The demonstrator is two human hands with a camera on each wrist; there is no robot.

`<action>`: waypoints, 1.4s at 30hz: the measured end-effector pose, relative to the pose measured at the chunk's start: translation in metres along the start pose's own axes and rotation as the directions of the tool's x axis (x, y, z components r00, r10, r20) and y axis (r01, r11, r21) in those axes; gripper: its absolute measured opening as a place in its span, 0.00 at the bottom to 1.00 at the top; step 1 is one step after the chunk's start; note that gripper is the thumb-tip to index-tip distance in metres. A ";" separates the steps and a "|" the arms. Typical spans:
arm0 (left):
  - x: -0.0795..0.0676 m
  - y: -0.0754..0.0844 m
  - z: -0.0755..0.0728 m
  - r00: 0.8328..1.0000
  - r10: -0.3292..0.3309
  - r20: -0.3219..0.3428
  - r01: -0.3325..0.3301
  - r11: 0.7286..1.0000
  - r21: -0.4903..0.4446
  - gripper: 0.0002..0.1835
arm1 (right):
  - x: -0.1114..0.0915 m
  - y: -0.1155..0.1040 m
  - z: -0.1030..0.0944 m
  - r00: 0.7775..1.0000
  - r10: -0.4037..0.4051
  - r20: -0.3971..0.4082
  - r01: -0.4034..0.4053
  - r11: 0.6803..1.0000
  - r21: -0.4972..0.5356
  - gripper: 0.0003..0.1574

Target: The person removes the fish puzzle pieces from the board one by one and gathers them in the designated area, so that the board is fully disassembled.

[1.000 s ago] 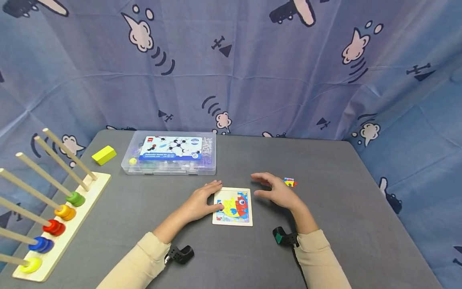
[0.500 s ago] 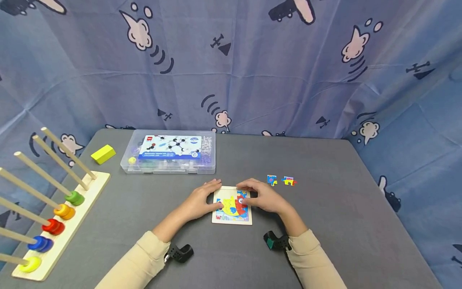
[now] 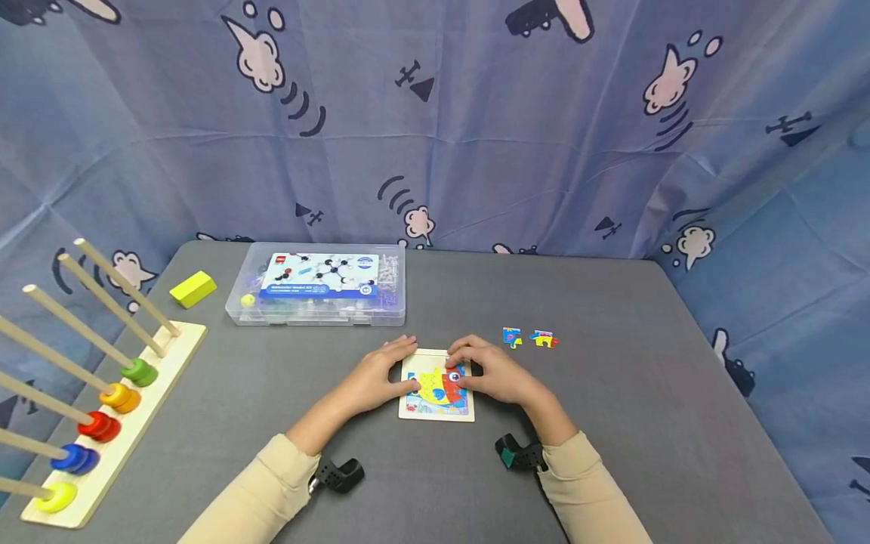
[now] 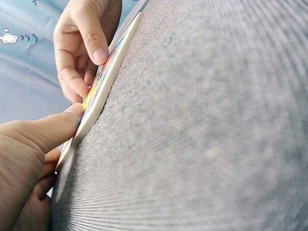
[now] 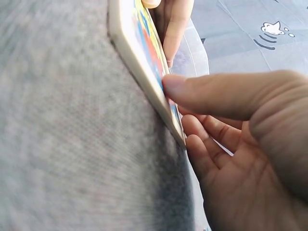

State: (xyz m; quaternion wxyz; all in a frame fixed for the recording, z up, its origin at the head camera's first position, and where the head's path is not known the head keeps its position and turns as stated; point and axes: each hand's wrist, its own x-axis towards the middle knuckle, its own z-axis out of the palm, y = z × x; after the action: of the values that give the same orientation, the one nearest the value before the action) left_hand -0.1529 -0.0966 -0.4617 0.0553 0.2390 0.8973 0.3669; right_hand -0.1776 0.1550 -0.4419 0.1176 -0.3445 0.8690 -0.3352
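Item: puzzle board (image 3: 426, 361), shallow wooden tray, almost square; lies on the grey table (image 3: 680, 423), between the two hands; sides run away from the person, with neither axis plainly the longer; bare wood shows in the far left part; the fish (image 3: 430, 387) pictured on it lies lengthwise from hand to hand, red head and eye toward the right hand.

Left hand (image 3: 376, 381): holds the board's left side, thumb on the face, fingers at the edge; right hand (image 3: 499, 370): narrow, thumb and bent fingers touching the right side of the board; cannot tell whether it pinches a piece.

Loose stock: two puzzle pieces (image 3: 511, 338), side by side, just beyond the right hand; plastic box (image 3: 316, 285), beyond the left hand; yellow block (image 3: 193, 289), left of the box; ring stacker (image 3: 151, 393), well left of the left hand, its pegs bearing coloured rings; patterned curtain (image 3: 544, 151), behind all.
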 end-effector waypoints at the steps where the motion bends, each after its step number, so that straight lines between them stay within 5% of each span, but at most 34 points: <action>1: 0.000 0.000 0.000 1.000 -0.001 0.000 0.001 1.000 -0.001 0.36 | 0.000 0.000 0.000 1.000 0.003 0.001 -0.003 1.000 0.000 0.14; 16: 0.000 0.002 0.000 1.000 -0.006 -0.007 0.006 1.000 -0.008 0.35 | -0.001 0.001 0.003 0.998 -0.011 -0.059 0.013 1.000 0.028 0.18; 33: 0.000 0.000 0.000 1.000 -0.005 0.002 0.005 1.000 -0.008 0.35 | -0.001 -0.001 0.004 0.992 0.031 -0.123 -0.038 0.998 -0.051 0.20; 42: -0.001 0.001 0.000 1.000 -0.015 0.002 0.015 1.000 -0.007 0.35 | -0.003 -0.001 -0.001 0.983 0.108 -0.145 -0.109 0.994 0.000 0.19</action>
State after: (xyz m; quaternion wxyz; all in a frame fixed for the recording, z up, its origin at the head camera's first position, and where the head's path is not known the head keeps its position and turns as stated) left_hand -0.1519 -0.0960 -0.4611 0.0596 0.2324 0.8977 0.3695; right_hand -0.1754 0.1566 -0.4404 0.0707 -0.2719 0.8941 -0.3488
